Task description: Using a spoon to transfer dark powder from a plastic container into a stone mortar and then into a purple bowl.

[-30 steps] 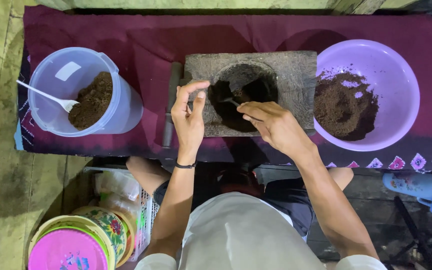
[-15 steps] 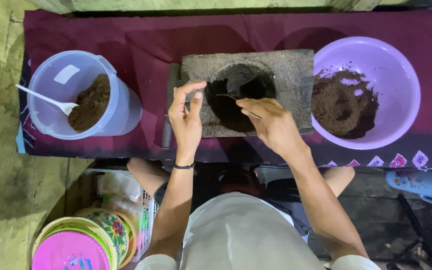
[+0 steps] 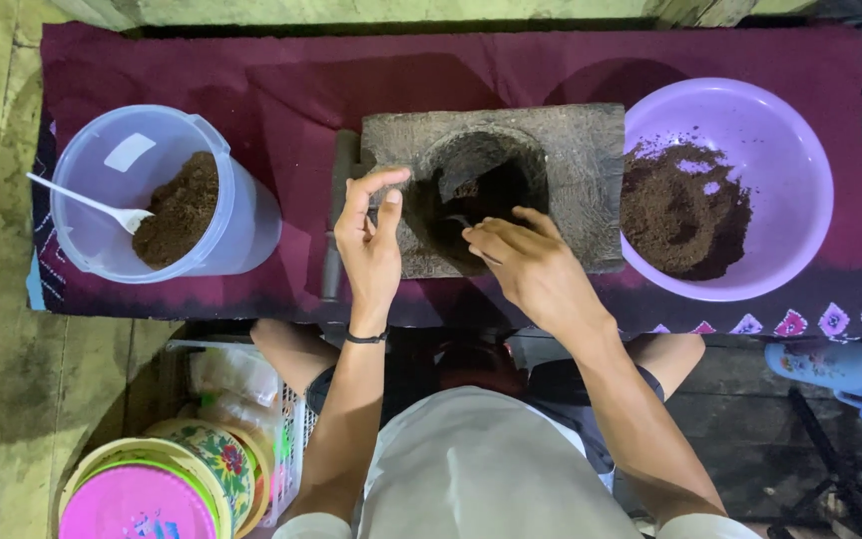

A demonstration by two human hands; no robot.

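Head view, looking down: near edge shows person's pale shirt (image 3: 491, 469), w/ stacked coloured lids (image 3: 142, 489) lower left; black band (image 3: 365, 338) on left wrist. Left hand (image 3: 371, 240) raised at stone mortar's (image 3: 591, 180) left edge, thumb & forefinger curled toward each other, gripping nothing visible; right hand (image 3: 531, 265) reaches into mortar's hollow, fingers bent around small dark tool, can't tell what kind; dark brown powder (image 3: 481, 190) sits in hollow. Mortar rests mid maroon cloth (image 3: 301, 90); clear plastic jug (image 3: 132, 170) w/ brown powder & white spoon (image 3: 87, 205) well to left; purple basin (image 3: 780, 150) of brown powder just beside mortar at right.
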